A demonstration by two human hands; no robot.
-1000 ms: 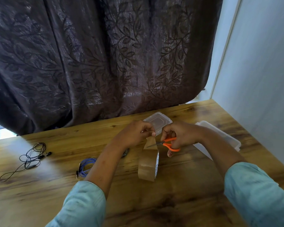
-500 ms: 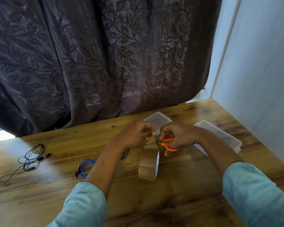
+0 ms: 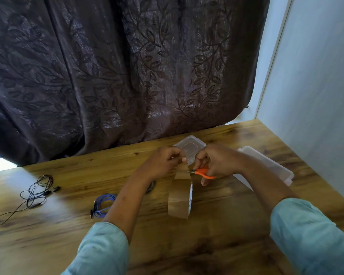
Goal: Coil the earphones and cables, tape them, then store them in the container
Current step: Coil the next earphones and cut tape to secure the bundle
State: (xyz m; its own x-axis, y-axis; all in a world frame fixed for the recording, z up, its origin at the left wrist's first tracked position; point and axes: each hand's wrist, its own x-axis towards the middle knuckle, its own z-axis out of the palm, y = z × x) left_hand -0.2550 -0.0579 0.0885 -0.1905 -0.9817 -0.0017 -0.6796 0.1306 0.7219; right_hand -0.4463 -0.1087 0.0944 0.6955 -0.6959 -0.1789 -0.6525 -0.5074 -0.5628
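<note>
Gripping scissors (image 3: 204, 173), right hand (image 3: 216, 161) meets tape (image 3: 179, 201) (left hand (image 3: 161, 163) pinches).

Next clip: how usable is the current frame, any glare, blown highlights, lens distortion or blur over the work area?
Head view: daylight under the curtain blows out at the left edge and glares pale across the table near the earphones; the wide lens tilts the right wall; the sleeves look soft; the scissors and tape roll read clearly.
</note>
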